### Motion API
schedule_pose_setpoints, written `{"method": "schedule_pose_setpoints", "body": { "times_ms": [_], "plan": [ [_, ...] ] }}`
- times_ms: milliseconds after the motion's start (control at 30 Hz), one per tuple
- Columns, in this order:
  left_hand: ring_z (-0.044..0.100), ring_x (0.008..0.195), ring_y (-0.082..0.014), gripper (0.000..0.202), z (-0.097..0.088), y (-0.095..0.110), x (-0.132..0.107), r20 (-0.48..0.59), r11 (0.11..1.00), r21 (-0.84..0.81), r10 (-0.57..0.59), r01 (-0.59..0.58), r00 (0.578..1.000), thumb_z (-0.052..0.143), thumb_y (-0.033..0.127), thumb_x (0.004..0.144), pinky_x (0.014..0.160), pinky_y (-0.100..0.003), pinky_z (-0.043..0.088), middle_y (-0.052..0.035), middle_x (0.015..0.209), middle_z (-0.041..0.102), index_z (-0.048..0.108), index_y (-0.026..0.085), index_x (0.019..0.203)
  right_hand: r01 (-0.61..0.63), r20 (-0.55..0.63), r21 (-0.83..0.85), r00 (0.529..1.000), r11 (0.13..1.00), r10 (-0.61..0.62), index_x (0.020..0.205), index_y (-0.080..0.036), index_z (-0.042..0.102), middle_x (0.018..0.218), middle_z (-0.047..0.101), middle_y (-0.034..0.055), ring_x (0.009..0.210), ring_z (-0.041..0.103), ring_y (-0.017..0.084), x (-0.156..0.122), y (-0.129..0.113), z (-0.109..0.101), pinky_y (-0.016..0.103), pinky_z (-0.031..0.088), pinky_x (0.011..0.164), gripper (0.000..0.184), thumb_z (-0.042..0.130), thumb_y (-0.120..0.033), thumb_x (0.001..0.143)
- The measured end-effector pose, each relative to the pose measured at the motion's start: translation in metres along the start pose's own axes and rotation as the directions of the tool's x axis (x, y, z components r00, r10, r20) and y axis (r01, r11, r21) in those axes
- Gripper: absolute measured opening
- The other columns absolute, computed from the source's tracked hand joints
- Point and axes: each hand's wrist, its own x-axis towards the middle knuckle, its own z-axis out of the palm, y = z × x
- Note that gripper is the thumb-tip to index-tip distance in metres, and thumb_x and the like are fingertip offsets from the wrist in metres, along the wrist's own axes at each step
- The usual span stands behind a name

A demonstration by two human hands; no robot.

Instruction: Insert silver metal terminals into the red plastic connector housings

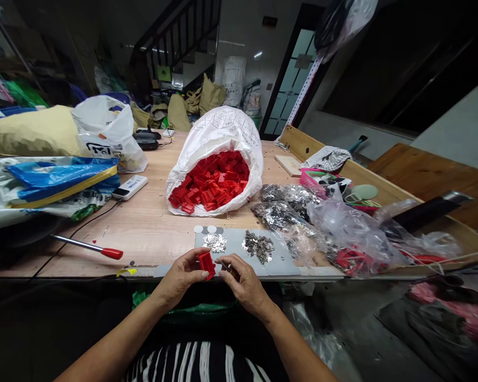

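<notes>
**Inspector:** Operator, your head view, first. Where was the red piece?

**Deputy:** You had a red plastic block point(206, 264) in your left hand point(179, 276), held between thumb and curled fingers, just beside your right hand point(245, 281). Your right thumb and forefinger point(236, 268) were pressed together, pinching a small metal piece point(224, 264) close to the block. Whether the two touched, I could not tell.

**Inspector:** Handling?

**Deputy:** I judged the block light, stiff and somewhat slick, so you were best to take it by its flat sides. The metal piece looked tiny and easily dropped, so a fingertip pinch suited it.

**Inspector:** And around your fingers?

**Deputy:** Just ahead of them lay a grey sheet point(279, 260) bearing heaps of small metal parts point(257, 246). Farther ahead, a white woven sack point(219, 132) held many red blocks point(211, 180). Ahead and to the left of your fingers lay a red-handled screwdriver point(112, 253).
</notes>
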Motion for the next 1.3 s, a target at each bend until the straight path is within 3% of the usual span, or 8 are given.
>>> {"method": "schedule_pose_setpoints", "body": {
  "times_ms": [133, 233, 367, 500, 700, 933, 1167, 1300],
  "plan": [
    [0.059, 0.089, -0.0166, 0.043, -0.008, -0.004, 0.005, 0.014, 0.957, 0.249, 0.152, -0.151, 0.988, 0.074, 0.018, 0.069, 0.081, -0.029, 0.046, -0.0022, 0.095, 0.065, 0.057, 0.022, 0.109, 0.011, 0.013, -0.112, 1.0, 0.994, -0.01, 0.118, -0.023, 0.058, 0.097, 0.056, 0.0052, 0.09, 0.055, 0.016, -0.001, 0.003, 0.0, 0.029, 0.045, 0.082, 0.028, 0.045, -0.02, 0.094],
    [0.059, 0.089, -0.0174, 0.035, -0.013, -0.005, 0.009, 0.042, 0.84, 0.479, 0.267, -0.254, 0.963, 0.069, 0.015, 0.071, 0.084, -0.029, 0.043, -0.0024, 0.095, 0.064, 0.059, 0.021, 0.103, -0.032, 0.006, -0.189, 0.999, 0.981, 0.033, 0.118, -0.022, 0.059, 0.095, 0.06, 0.0053, 0.086, 0.058, 0.017, -0.001, 0.007, 0.003, 0.029, 0.046, 0.08, 0.029, 0.049, -0.017, 0.09],
    [0.058, 0.083, -0.0167, 0.033, -0.017, -0.005, 0.014, 0.069, 0.711, 0.649, 0.299, -0.271, 0.952, 0.066, 0.013, 0.069, 0.08, -0.027, 0.043, -0.0008, 0.089, 0.065, 0.062, 0.022, 0.101, -0.078, 0.025, -0.289, 0.996, 0.954, 0.089, 0.107, -0.022, 0.063, 0.094, 0.065, 0.0043, 0.085, 0.061, 0.018, 0.0, 0.009, 0.005, 0.029, 0.046, 0.079, 0.021, 0.055, -0.018, 0.088],
    [0.058, 0.075, -0.0158, 0.033, -0.02, -0.004, 0.019, 0.081, 0.666, 0.698, 0.294, -0.264, 0.952, 0.067, 0.014, 0.067, 0.073, -0.025, 0.044, 0.0013, 0.081, 0.066, 0.066, 0.023, 0.098, -0.098, 0.054, -0.362, 0.991, 0.927, 0.126, 0.101, -0.023, 0.066, 0.092, 0.065, 0.0037, 0.084, 0.061, 0.017, 0.002, 0.009, 0.005, 0.027, 0.046, 0.076, 0.018, 0.055, -0.019, 0.088],
    [0.064, 0.089, -0.0223, 0.042, -0.022, -0.001, 0.023, 0.092, 0.601, 0.758, 0.286, -0.253, 0.954, 0.07, 0.016, 0.066, 0.085, -0.03, 0.045, -0.0017, 0.096, 0.073, 0.07, 0.026, 0.106, -0.066, 0.083, -0.383, 0.991, 0.921, 0.105, 0.103, -0.023, 0.066, 0.093, 0.064, 0.0032, 0.085, 0.061, 0.016, 0.005, 0.011, 0.007, 0.025, 0.046, 0.078, 0.02, 0.054, -0.017, 0.088],
    [0.064, 0.086, -0.0218, 0.04, -0.023, -0.001, 0.025, 0.09, 0.621, 0.746, 0.265, -0.241, 0.96, 0.072, 0.016, 0.065, 0.083, -0.03, 0.045, -0.0009, 0.092, 0.073, 0.071, 0.026, 0.103, -0.053, 0.092, -0.422, 0.991, 0.905, 0.101, 0.099, -0.023, 0.066, 0.093, 0.064, 0.0039, 0.087, 0.062, 0.017, 0.008, 0.008, 0.008, 0.026, 0.047, 0.078, 0.018, 0.053, -0.016, 0.089],
    [0.063, 0.082, -0.021, 0.036, -0.024, -0.004, 0.026, 0.065, 0.658, 0.718, 0.26, -0.226, 0.963, 0.072, 0.016, 0.065, 0.08, -0.029, 0.044, -0.0005, 0.088, 0.073, 0.072, 0.027, 0.099, -0.202, -0.017, -0.53, 0.974, 0.823, 0.228, 0.094, -0.023, 0.064, 0.091, 0.064, 0.0043, 0.082, 0.063, 0.02, 0.009, -0.003, 0.027, 0.028, 0.047, 0.07, 0.016, 0.051, -0.014, 0.088],
    [0.062, 0.083, -0.0213, 0.036, -0.023, -0.003, 0.026, 0.041, 0.695, 0.686, 0.257, -0.214, 0.965, 0.074, 0.018, 0.062, 0.081, -0.029, 0.044, -0.0007, 0.087, 0.073, 0.072, 0.026, 0.098, -0.218, -0.054, -0.529, 0.973, 0.82, 0.224, 0.094, -0.024, 0.063, 0.091, 0.063, 0.0043, 0.081, 0.063, 0.019, 0.008, -0.002, 0.034, 0.027, 0.046, 0.068, 0.015, 0.052, -0.015, 0.088]
  ]
}}
